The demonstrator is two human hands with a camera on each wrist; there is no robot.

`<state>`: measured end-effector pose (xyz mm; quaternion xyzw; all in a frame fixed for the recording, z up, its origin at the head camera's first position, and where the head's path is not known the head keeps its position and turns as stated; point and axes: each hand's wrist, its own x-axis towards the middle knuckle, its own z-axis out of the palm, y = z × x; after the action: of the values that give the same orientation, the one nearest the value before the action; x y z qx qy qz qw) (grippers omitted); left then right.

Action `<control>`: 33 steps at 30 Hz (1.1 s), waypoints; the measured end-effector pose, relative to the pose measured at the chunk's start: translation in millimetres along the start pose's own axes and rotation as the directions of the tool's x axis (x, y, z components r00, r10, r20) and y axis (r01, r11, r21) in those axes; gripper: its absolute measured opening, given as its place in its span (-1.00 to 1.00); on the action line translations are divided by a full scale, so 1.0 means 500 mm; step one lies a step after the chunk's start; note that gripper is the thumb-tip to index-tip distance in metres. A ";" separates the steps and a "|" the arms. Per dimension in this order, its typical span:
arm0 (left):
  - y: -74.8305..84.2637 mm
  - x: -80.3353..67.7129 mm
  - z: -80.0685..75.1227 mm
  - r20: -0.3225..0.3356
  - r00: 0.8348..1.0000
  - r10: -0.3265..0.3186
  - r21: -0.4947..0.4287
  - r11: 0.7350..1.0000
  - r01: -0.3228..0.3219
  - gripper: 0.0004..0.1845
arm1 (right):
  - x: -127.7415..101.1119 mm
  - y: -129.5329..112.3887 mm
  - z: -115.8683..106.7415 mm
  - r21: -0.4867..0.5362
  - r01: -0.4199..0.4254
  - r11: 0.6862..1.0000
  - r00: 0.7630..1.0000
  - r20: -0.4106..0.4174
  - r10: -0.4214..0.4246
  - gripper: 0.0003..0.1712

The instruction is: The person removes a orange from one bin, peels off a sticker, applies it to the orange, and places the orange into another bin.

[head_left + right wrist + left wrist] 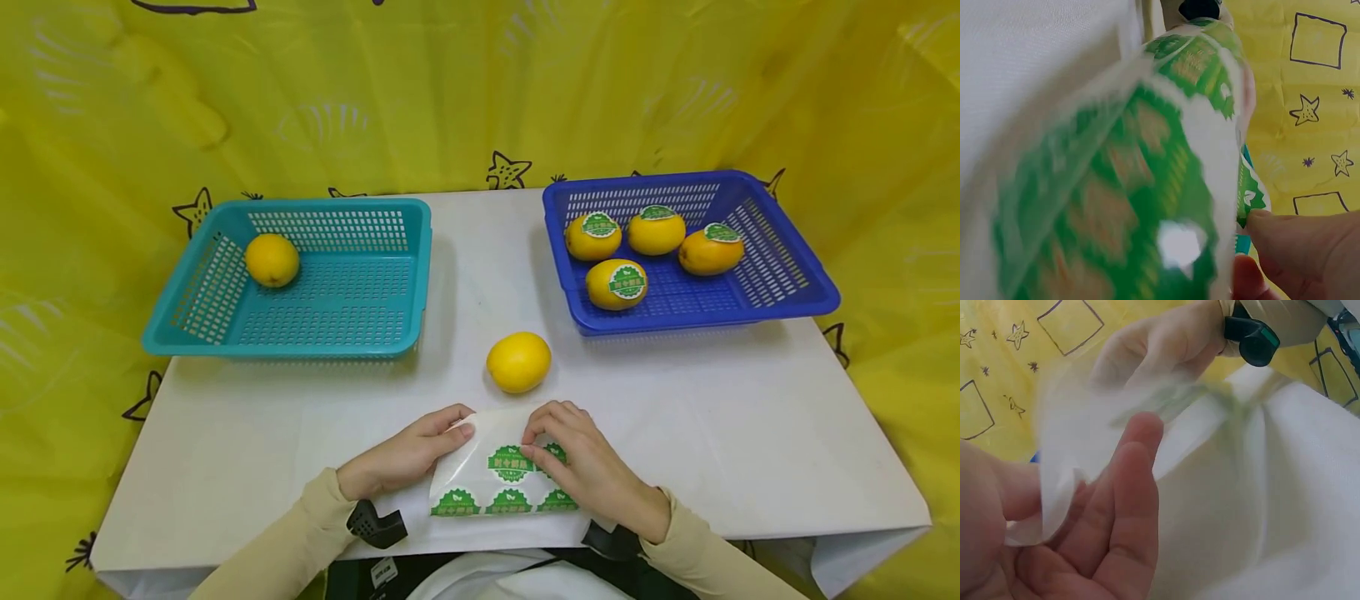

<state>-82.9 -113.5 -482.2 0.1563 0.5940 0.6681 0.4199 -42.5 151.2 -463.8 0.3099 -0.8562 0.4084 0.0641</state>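
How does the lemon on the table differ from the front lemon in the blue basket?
The lemon on the table is bare; the front lemon in the blue basket wears a green round sticker. The first lies on the white table just beyond the sticker sheet that both hands hold; the second lies inside the blue basket with three other stickered lemons. Both are yellow and look similar in size.

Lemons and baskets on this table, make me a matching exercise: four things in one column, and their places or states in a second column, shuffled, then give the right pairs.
Column one:
1. bare lemon on the table
2. teal basket
3. blue basket
4. sticker sheet

Column two:
A. holds four lemons with green stickers
B. held by both hands at the near edge
C. holds one lemon with no sticker showing
D. lies between the baskets, beyond the sheet

Pairs: 1-D, 2-C, 3-A, 4-B
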 end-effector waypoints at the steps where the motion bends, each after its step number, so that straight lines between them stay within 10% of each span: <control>1: 0.001 -0.001 -0.001 -0.015 1.000 -0.007 -0.001 1.000 0.007 -0.64 | 0.000 0.000 0.000 0.005 -0.005 1.000 1.000 0.007 0.005 -0.77; 6: 0.003 -0.005 -0.006 -0.091 0.995 -0.029 0.000 1.000 0.030 -0.55 | -0.003 0.001 -0.001 0.039 -0.048 0.998 0.997 0.069 0.046 -0.81; 10: 0.007 -0.010 -0.006 -0.205 0.978 0.037 0.257 0.966 0.017 -0.46 | -0.005 0.002 -0.001 0.055 -0.075 0.996 0.991 0.114 0.068 -0.82; 16: 0.010 -0.018 0.001 -0.284 0.929 0.236 0.697 0.716 0.031 -0.49 | -0.007 0.007 -0.001 0.128 -0.056 0.990 0.994 0.104 0.043 -0.85; 26: 0.040 -0.036 0.012 -0.246 0.834 0.493 0.957 0.261 0.127 -0.50 | 0.008 0.008 -0.032 0.190 -0.084 0.978 0.995 0.069 0.072 -0.83; 29: 0.058 -0.032 0.017 -0.167 0.803 0.572 0.968 0.250 0.022 -0.70 | 0.019 0.008 -0.043 0.173 -0.093 0.981 0.994 0.064 0.084 -0.84; 33: 0.082 -0.015 0.034 -0.072 0.800 0.596 0.922 0.346 -0.175 -0.86 | 0.038 0.007 -0.054 0.157 -0.101 0.983 0.994 0.055 0.093 -0.86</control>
<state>-81.8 -105.5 -437.9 0.3501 0.8655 0.3570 -0.0298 -63.8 163.8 -441.4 0.2817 -0.8362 0.4706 -0.0012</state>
